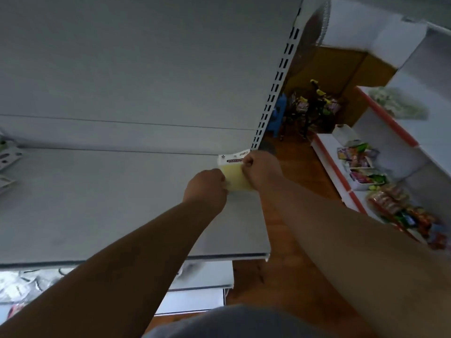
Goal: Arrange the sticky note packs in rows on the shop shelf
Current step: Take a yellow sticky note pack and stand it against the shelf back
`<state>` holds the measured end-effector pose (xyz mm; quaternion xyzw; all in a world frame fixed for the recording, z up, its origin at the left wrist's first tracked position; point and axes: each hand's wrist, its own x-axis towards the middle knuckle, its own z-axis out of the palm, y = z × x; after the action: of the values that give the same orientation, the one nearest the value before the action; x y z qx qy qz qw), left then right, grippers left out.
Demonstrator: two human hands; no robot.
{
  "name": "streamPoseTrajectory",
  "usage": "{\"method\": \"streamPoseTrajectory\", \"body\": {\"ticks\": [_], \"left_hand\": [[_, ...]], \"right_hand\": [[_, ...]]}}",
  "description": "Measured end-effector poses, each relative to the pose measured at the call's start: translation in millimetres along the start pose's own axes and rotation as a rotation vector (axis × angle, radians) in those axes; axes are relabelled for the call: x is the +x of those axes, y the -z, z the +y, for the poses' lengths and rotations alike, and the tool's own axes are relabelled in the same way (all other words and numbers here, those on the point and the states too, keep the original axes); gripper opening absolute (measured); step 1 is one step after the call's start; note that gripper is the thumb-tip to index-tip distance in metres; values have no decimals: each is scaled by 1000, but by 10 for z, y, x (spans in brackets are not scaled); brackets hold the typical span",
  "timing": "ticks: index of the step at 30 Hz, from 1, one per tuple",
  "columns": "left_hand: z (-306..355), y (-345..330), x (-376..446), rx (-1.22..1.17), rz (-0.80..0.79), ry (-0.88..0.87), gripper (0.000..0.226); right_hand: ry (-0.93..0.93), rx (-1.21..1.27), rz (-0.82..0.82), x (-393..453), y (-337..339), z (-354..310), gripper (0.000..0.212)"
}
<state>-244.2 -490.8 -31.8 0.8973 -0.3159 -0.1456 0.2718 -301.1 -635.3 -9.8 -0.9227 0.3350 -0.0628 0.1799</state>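
1. Yellow sticky note pack (236,178) with a white printed header card sits at the far right corner of the grey shelf (109,203), close to the back wall and just beside the slotted upright post (275,86).
2. Both bare arms reach forward over the shelf to the pack.
3. Left hand (206,189) is curled closed on the pack's left edge, fingers pinching it.
4. Right hand (262,170) is closed in a fist on the pack's right edge, near the header card, gripping it too.
5. Whether the pack rests flat on the shelf or is lifted slightly cannot be told.
6. No other sticky note packs show on this shelf board.
7. Below the shelf's front edge, a lower shelf (207,276) holds blurred white packaged goods at the left.
8. Across the brown wooden floor (288,240) to the right stands a white rack with red edging (336,167), carrying colourful snack packets (361,164).
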Motion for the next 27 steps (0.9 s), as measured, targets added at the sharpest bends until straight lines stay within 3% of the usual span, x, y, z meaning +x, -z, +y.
{"method": "streamPoseTrajectory", "body": {"ticks": [4,9,14,27], "left_hand": [[29,-91,7,69,20,-5,30],[21,-111,3,60,40,34,34],[-70,-8,-228,-17,102,51,43],[-1670,1141,-994,-39,312,240,30]], "right_hand": [[56,-48,-61,117,-133,95,19],[59,-61,93,98,-166,100,25],[171,80,174,-119,-226,-123,12],[409,347,50,-665,-929,-2191,11]]}}
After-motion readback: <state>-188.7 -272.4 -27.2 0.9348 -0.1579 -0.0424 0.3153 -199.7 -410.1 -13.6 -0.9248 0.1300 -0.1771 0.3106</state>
